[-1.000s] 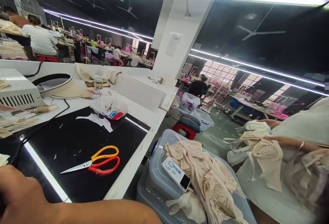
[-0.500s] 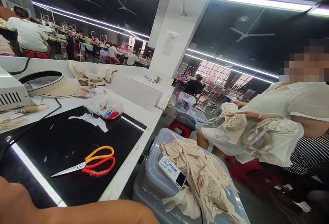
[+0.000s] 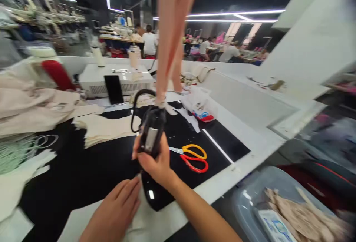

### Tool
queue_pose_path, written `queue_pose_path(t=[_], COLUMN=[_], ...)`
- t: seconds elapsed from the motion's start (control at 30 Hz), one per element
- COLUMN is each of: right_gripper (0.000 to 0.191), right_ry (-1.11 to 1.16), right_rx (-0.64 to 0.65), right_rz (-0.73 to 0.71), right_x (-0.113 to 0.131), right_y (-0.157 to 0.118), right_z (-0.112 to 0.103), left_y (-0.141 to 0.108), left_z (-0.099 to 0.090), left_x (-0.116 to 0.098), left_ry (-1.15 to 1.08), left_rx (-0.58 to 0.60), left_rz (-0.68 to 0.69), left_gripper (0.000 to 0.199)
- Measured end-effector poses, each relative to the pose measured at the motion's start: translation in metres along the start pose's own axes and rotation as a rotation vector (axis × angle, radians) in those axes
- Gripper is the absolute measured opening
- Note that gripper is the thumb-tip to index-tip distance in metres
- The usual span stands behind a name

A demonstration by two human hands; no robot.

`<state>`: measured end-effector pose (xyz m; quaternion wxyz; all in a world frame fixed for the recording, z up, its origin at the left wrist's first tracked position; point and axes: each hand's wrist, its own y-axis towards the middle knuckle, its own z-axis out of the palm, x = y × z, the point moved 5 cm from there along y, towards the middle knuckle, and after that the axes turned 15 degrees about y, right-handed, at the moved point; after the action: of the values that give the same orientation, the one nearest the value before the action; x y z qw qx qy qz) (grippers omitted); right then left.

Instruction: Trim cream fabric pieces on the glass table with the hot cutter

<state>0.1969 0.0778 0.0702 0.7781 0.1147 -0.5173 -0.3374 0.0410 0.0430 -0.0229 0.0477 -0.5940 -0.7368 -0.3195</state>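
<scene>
My right hand (image 3: 155,160) is wrapped round the handle of a black iron (image 3: 154,119) with a silver label, which stands over the near part of the black table top (image 3: 111,164). A dark cord loops from its far end, and a pink cloth strip (image 3: 169,38) runs up from it out of view. My left hand (image 3: 116,205) is closed, fingers together, on a cream fabric piece (image 3: 140,216) beside the iron; its fingertips almost touch the iron. Scissors (image 3: 194,156) with one yellow and one red handle lie just right of my right hand.
Cream cut pieces (image 3: 108,127) are stacked at the left, near pale green cord (image 3: 13,156) and heaped cloth (image 3: 36,101). Behind stand a phone (image 3: 113,89) and a white box (image 3: 111,77). A plastic bag (image 3: 201,105) lies farther right. A grey tub (image 3: 247,194) holds beige garments.
My view has swung left, so the seated co-worker is out of sight and the tub has shifted right. Both my hands now show, with the iron in the right one.
</scene>
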Motion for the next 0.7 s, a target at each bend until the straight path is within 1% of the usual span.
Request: queue_pose_path(t=[0.07,0.1,0.13,0.23,0.4,0.6,0.7], right_gripper=[0.038,0.038,0.040,0.046,0.049,0.048,0.048], right_ry=[0.123,0.164,0.194,0.183,0.127,0.135,0.119], right_rx=[0.021,0.023,0.025,0.014,0.001,0.003,-0.016], right_rz=[0.026,0.032,0.031,-0.006,-0.001,-0.015,-0.015], right_x=[-0.002,-0.002,-0.002,0.002,0.005,0.005,0.006], right_y=[-0.002,-0.003,-0.004,-0.008,-0.008,-0.005,-0.005], right_z=[-0.004,-0.007,-0.009,-0.012,-0.014,-0.014,-0.015], left_y=[0.000,0.003,0.008,0.016,0.014,0.016,0.016], left_z=[-0.006,-0.007,-0.008,-0.011,-0.013,-0.018,-0.018], left_x=[0.000,-0.003,-0.006,-0.007,-0.009,-0.006,-0.005], left_ry=[0.080,0.096,0.102,0.120,0.060,0.008,0.005], left_rx=[0.058,0.103,0.133,0.175,0.196,0.158,0.149], left_rz=[-0.065,-0.035,-0.007,-0.056,-0.107,-0.127,-0.138], left_gripper=[0.022,0.022,0.022,0.027,0.030,0.032,0.032])
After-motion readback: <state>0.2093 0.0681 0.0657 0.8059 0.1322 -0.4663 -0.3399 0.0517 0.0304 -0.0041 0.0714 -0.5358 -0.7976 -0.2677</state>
